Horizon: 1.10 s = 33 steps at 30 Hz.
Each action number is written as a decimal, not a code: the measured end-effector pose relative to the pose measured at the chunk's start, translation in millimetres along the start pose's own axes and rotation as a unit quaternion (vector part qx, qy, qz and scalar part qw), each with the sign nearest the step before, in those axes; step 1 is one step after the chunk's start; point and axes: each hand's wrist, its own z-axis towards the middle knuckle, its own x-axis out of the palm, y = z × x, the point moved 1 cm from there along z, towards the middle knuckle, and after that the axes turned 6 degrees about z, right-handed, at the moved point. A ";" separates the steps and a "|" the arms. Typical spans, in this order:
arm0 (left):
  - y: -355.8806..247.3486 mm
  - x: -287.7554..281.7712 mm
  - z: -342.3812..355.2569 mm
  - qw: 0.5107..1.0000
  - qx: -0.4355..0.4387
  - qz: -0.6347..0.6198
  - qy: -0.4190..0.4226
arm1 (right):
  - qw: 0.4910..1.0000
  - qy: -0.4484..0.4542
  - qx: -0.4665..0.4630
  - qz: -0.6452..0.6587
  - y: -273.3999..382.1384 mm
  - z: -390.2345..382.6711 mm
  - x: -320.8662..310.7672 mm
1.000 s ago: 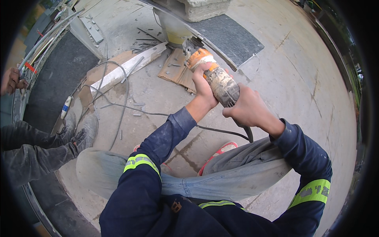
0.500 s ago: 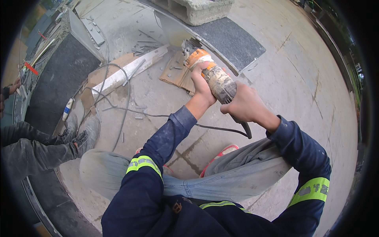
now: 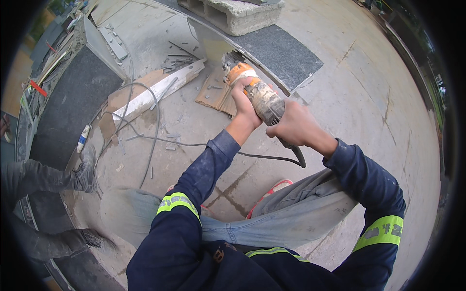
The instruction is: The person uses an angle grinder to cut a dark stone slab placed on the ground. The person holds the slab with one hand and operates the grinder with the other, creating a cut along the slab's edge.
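Note:
Both my hands are closed around a dusty orange and grey angle grinder [image 3: 266,100]. Toward its head, my left hand [image 3: 246,104] wraps the body from the left. My right hand [image 3: 302,125] grips the rear end, where a black cable [image 3: 204,144] leaves it. The grinder's head is beside the near edge of a dark grey stone tile [image 3: 284,54]; whether the disc touches the edge cannot be made out. A hollow concrete block [image 3: 250,19] rests on the tile's far side.
A piece of brown board [image 3: 213,94] lies below the grinder. A long white strip [image 3: 158,92] and several grey offcuts [image 3: 182,60] litter the floor. Leaning dark slabs [image 3: 68,92] stand at left. The cable loops near a person's shoes [image 3: 86,169] and a blue-white connector [image 3: 83,138].
The other person's feet have moved apart, one coming toward the lower left. My hands keep their hold on the grinder, nearly still.

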 end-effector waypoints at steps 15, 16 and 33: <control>2.4 13.8 -21.3 1.000 -0.006 -0.004 0.001 | 0.998 0.024 0.040 0.029 18.3 -27.4 -18.5; 2.2 15.0 -24.1 1.000 -0.006 -0.002 -0.004 | 0.999 0.023 0.033 0.026 17.9 -28.1 -18.0; 3.9 27.2 -41.2 1.000 -0.010 0.001 -0.005 | 0.999 0.030 0.030 0.025 21.9 -40.2 -24.9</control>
